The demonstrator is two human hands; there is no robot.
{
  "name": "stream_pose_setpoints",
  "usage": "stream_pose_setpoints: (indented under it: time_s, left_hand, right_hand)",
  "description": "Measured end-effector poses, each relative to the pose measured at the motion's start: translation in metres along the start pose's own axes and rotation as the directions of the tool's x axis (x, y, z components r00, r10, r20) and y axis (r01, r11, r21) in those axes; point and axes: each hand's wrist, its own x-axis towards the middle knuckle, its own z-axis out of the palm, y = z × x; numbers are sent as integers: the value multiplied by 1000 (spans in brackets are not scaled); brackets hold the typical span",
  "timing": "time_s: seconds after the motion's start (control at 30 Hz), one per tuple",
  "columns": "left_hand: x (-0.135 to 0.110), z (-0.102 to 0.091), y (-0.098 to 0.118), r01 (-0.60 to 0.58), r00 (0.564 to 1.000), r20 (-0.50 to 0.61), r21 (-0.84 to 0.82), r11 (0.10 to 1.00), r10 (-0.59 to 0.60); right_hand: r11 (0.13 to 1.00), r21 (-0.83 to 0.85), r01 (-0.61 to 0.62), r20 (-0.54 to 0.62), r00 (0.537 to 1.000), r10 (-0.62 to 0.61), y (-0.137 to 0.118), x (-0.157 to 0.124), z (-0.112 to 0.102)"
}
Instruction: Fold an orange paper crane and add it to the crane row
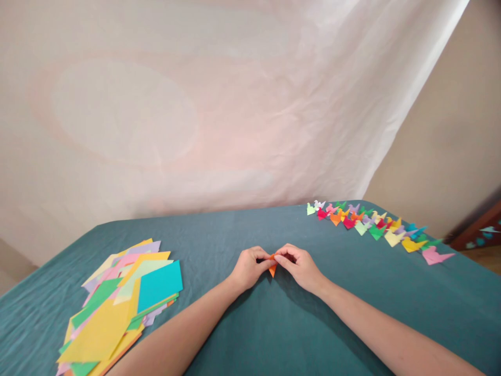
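Note:
A small folded orange paper piece [273, 268] rests on the teal tablecloth [282, 324] at the middle of the table. My left hand [249, 269] pinches its left side with curled fingers. My right hand [298, 266] pinches its right side, fingers pressed together over the top. Only a pointed orange tip shows below the fingers; the rest is hidden between the two hands.
A loose pile of coloured paper squares [125, 297] lies at the left, a cyan sheet on top. A row of several folded paper figures [376, 224] runs along the table's far right. A pale cloth backdrop [219, 104] hangs behind the table.

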Motion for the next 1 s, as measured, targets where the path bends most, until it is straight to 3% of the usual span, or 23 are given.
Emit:
stream_pose_setpoints:
  time_s: [1.0]
  left_hand:
    - [1,-3,-4,49,999,22,-119,992,-46]
  right_hand:
    - [995,104,-8,-28,1000,11,5,0,3]
